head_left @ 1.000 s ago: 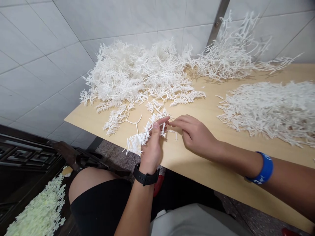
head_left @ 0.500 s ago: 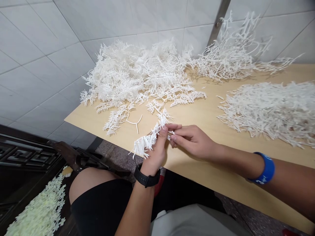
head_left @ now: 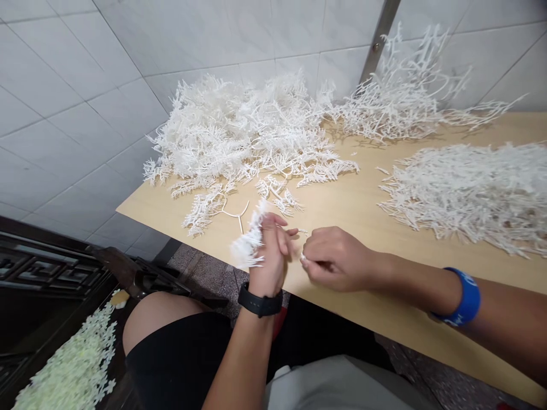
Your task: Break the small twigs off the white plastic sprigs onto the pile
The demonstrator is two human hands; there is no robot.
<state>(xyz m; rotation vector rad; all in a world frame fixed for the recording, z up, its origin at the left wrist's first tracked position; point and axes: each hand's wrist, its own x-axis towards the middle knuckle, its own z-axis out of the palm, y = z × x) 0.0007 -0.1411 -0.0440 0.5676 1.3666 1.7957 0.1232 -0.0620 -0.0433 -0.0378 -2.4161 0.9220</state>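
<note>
My left hand (head_left: 272,250), with a black watch on its wrist, is closed on a white feathery plastic sprig (head_left: 250,242) that sticks out on the thumb side and is partly blurred. Just to its right, apart from it, my right hand (head_left: 335,259) is closed in a fist over the wooden table (head_left: 346,208). A small white bit shows at its fingertips; the rest of what it holds is hidden. Beyond my hands lies a large heap of similar white sprigs (head_left: 239,125), with a few loose ones at its near edge.
Bare white branching stems (head_left: 393,105) are piled at the back right against the tiled wall (head_left: 256,34). A flat heap of small white pieces (head_left: 478,191) covers the right side. Pale green pieces (head_left: 68,364) lie low at the left, near dark carved furniture (head_left: 47,270).
My hands have moved apart, and my right hand has closed into a fist. The sprig has shifted slightly left with my left hand and is now more blurred.
</note>
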